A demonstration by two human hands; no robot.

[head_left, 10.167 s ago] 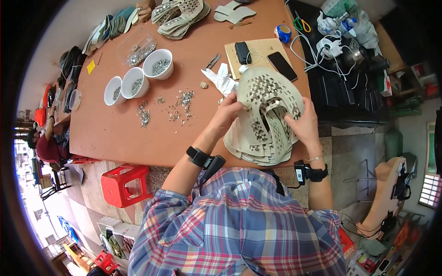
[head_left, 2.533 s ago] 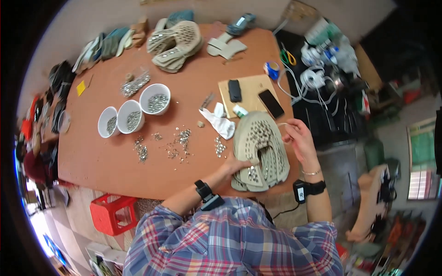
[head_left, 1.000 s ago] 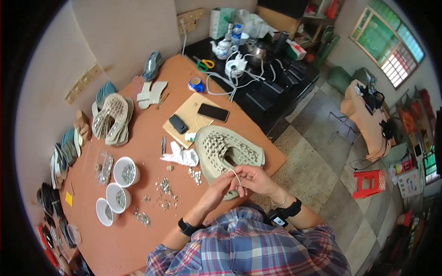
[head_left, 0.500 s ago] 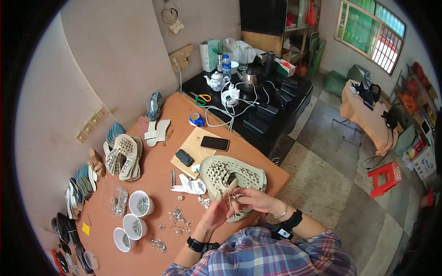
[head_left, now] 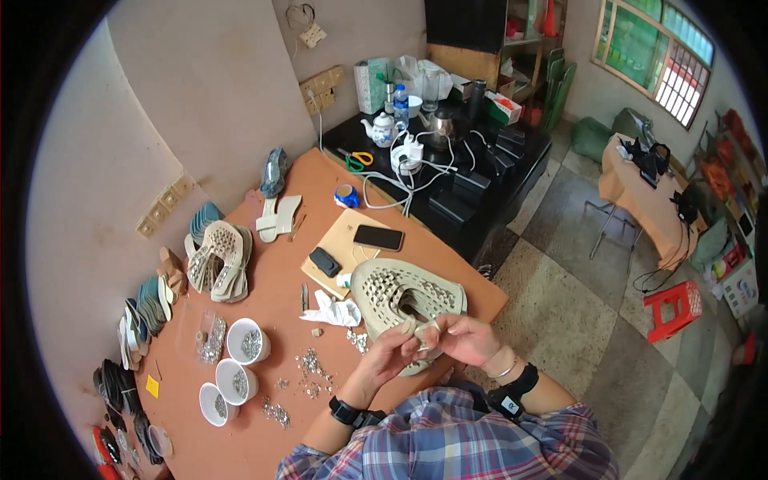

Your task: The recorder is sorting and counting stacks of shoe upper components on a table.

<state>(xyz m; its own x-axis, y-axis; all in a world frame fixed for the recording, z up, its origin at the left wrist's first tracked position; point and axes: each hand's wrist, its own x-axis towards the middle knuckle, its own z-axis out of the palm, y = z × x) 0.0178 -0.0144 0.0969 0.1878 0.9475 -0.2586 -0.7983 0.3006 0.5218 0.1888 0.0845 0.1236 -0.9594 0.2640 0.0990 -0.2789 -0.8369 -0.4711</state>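
Note:
A bundle of beige perforated shoe uppers (head_left: 420,282), curved and nested together, lies at the table's near right edge in front of me. My left hand (head_left: 390,352) is closed over the bundle's near end, its fingertips pinched together. My right hand (head_left: 468,341) is also closed, its fingertips meeting the left ones. Between them runs a thin pale band (head_left: 429,335), partly hidden by the fingers. Left of the bundle are a crumpled white cloth (head_left: 332,310) and scattered small metal pieces (head_left: 313,366).
Three white cups (head_left: 248,342) of metal pieces and a clear box (head_left: 212,340) stand to the left. More perforated uppers (head_left: 221,260) rest near the wall. A phone (head_left: 378,238) and a dark case (head_left: 324,262) lie beyond the bundle. A black table (head_left: 448,204) adjoins, carrying cables and teapots.
My right hand has shifted right and slightly up, and its fingers have closed into a pinch. Thin loops around my fingers no longer show. The view has shifted slightly.

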